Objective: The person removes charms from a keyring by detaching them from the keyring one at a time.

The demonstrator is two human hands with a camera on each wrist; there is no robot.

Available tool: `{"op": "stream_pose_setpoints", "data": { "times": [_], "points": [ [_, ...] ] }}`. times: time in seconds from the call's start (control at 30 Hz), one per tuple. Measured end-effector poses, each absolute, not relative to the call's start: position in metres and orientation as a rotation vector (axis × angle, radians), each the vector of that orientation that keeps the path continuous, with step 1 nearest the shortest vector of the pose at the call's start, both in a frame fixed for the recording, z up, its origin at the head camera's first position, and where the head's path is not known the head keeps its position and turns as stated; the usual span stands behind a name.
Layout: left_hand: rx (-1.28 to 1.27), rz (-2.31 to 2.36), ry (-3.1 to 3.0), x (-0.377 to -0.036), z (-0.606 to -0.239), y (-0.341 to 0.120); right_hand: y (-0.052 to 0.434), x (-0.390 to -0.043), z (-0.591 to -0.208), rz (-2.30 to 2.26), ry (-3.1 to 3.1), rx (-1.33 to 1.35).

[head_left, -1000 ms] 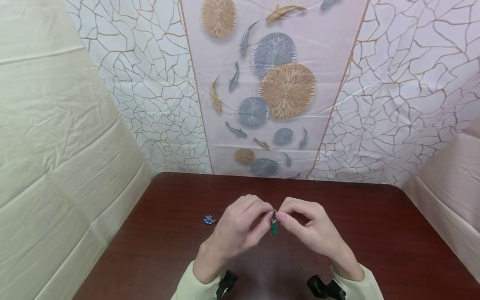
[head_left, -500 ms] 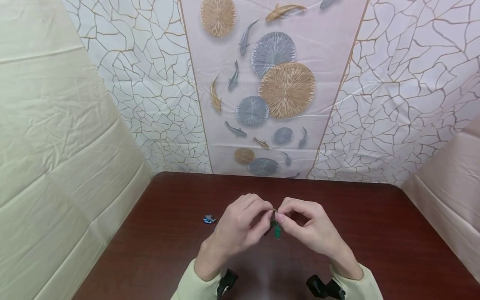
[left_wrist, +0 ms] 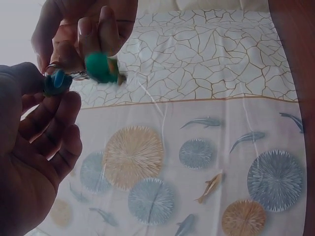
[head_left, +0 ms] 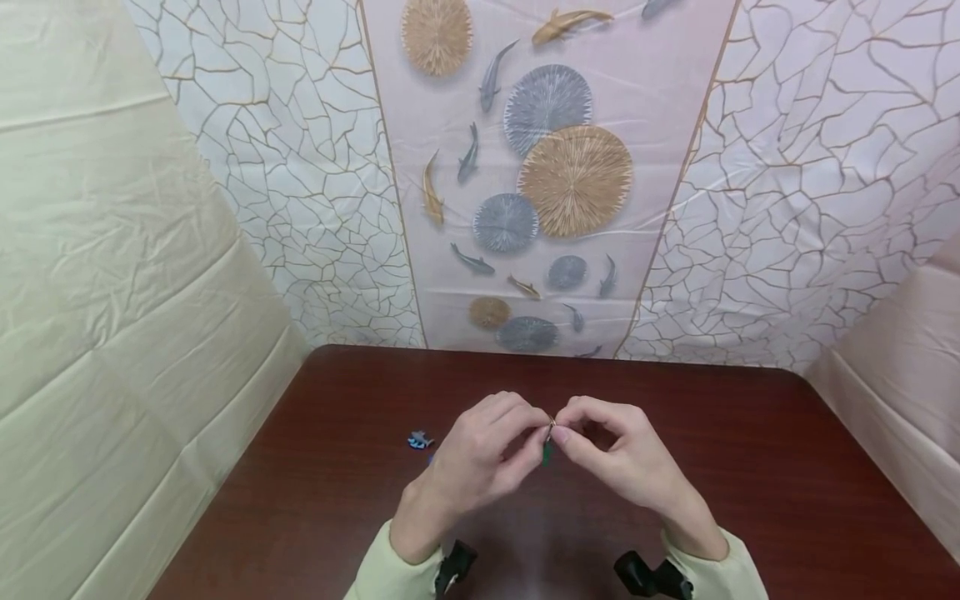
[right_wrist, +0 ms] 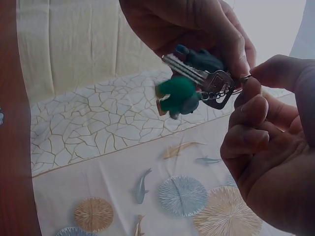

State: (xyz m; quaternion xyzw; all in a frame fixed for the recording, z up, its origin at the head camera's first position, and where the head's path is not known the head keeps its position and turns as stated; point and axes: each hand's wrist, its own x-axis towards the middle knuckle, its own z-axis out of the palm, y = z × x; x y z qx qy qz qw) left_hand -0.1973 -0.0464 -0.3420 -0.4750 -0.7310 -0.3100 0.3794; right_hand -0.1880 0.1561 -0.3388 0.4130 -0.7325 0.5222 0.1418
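A silvery key (right_wrist: 199,73) and a green figure (right_wrist: 178,93) with a grey end, on a short chain (right_wrist: 212,95), hang from a thin metal ring (head_left: 552,422) above the table (head_left: 750,458). A dark teal piece beside the key is probably another charm, though shadow blurs it. The left hand (head_left: 483,442) and right hand (head_left: 626,450) both pinch the ring between thumb and fingertips, nearly touching. A small blue piece (head_left: 420,440) lies on the table, near the left hand.

We have room over the surface (head_left: 780,475) to the right of the right hand (head_left: 637,457). Between the 2 hands, a key (right_wrist: 189,73) and a green figure (right_wrist: 178,92) block our way; a small blue piece (head_left: 419,440) lies near the left hand (head_left: 474,454). Patterned cloth (head_left: 457,325) closes off the far side.
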Motion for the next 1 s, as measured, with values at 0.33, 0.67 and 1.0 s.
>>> {"op": "stream_pose_setpoints", "data": {
  "times": [0.33, 0.67, 1.0],
  "points": [
    [-1.175, -0.792, -1.901, -0.2004, -0.3445, -0.0477, 0.1571, -0.1884, -0.3390, 1.513, -2.134, 1.215],
    [-1.198, -0.761, -1.903, -0.1982, -0.3431, -0.0473, 0.1580, -0.1886, -0.3381, 1.518, -2.167, 1.207],
    [-1.188, -0.793, -1.905, -0.2005, -0.3447, -0.0471, 0.1578, -0.1927, -0.3433, 1.581, -1.988, 1.353]
  ]
}}
